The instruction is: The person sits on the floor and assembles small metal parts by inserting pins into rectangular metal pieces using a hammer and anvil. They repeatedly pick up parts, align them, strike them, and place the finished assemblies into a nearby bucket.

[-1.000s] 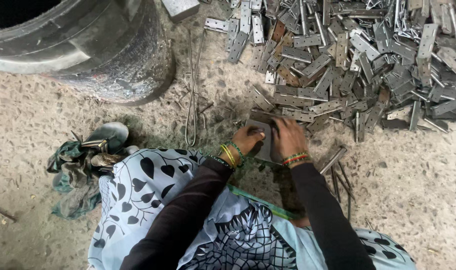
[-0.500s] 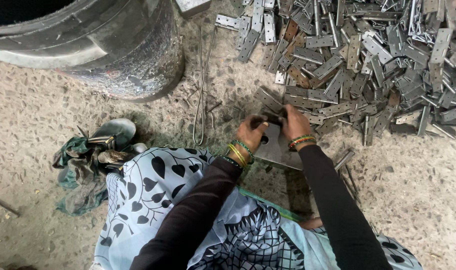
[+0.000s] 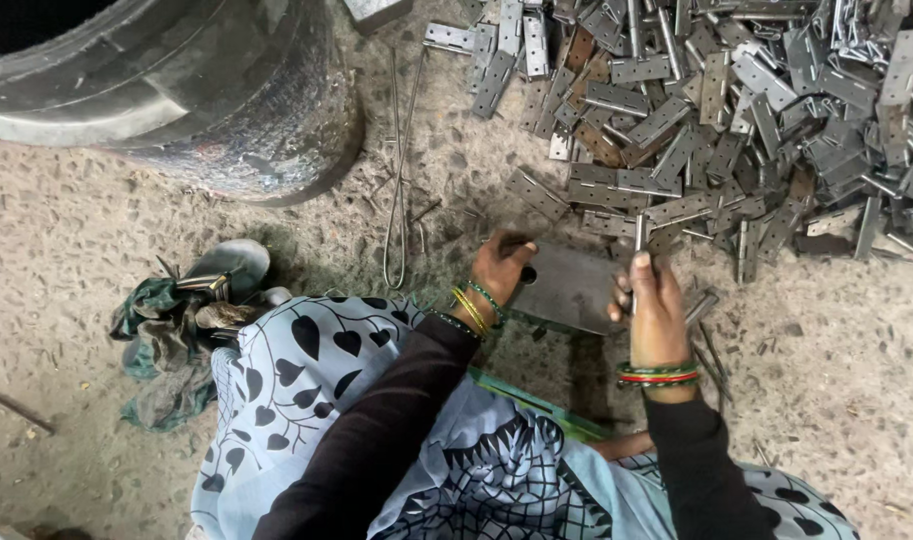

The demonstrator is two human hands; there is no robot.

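A person sits on the gritty concrete floor (image 3: 97, 250), looking down over a patterned pale-blue garment (image 3: 307, 400); both dark-sleeved arms reach forward to a flat grey metal plate (image 3: 567, 285) lying on the floor just in front of the knees. The left hand (image 3: 502, 270) rests at the plate's left edge, its grip curled down and pinching something small and dark against the plate; what that piece is, I cannot tell. The right hand (image 3: 657, 310) is at the plate's right side, its grip clenched around a thin metal pin (image 3: 640, 245) held upright, the tip standing clear above the fingers. Beyond the plate, touching its far edge, spreads a large heap of metal hinges (image 3: 717, 110); some are bright, some rusty; loose wire rods (image 3: 402, 170) lie to the left of the heap, near a big dark drum (image 3: 177, 90). Beside the left knee sits a small bowl on a crumpled green cloth (image 3: 152, 345).

The pin looks stiff, light and slippery, thin enough to roll out of a loose pinch; it is best held near its middle between thumb and forefinger, as now, so that the tip can be steered. The hinges seem rigid and light singly, with sharp stamped edges; one is best taken by the flat of a leaf, clear of the knuckle.
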